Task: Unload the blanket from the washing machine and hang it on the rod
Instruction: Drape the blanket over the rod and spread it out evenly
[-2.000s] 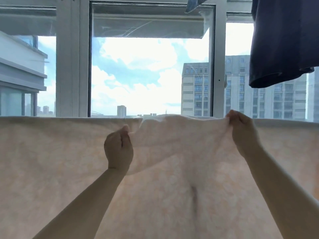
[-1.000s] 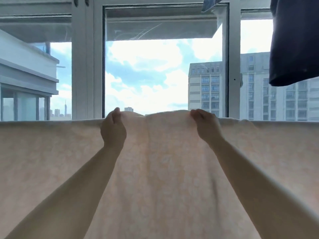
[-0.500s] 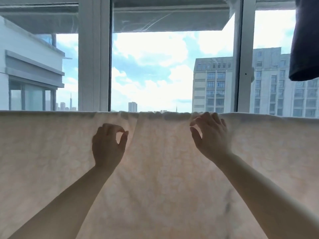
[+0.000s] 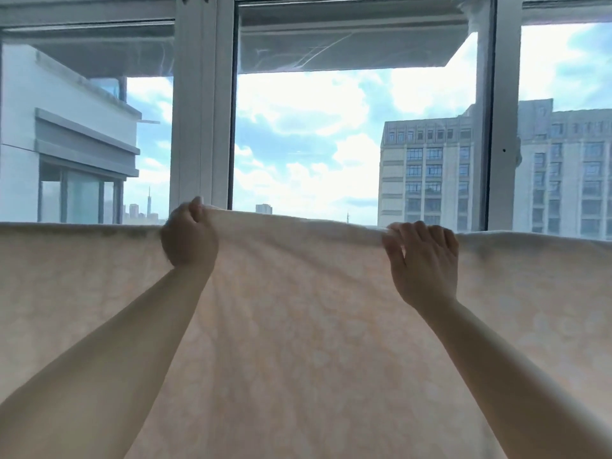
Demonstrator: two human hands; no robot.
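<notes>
Blanket (image 4: pixel 298 326) hangs spread across the view before a white-framed window (image 4: pixel 198 111), high-rises outside. Left hand (image 4: pixel 188 236) fisted on its top edge, lifting it; right hand (image 4: pixel 424 256) pinches same edge.

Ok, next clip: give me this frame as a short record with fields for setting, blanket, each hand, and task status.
setting: indoors, facing a white-framed window; buildings and sky outside
blanket: pale blanket draped across the view, top edge roughly level, raised between the hands
rod: hidden under the blanket's fold
left hand: left hand closed on the top edge
right hand: right hand pinching the top edge
task status: blanket hung, being adjusted
</notes>
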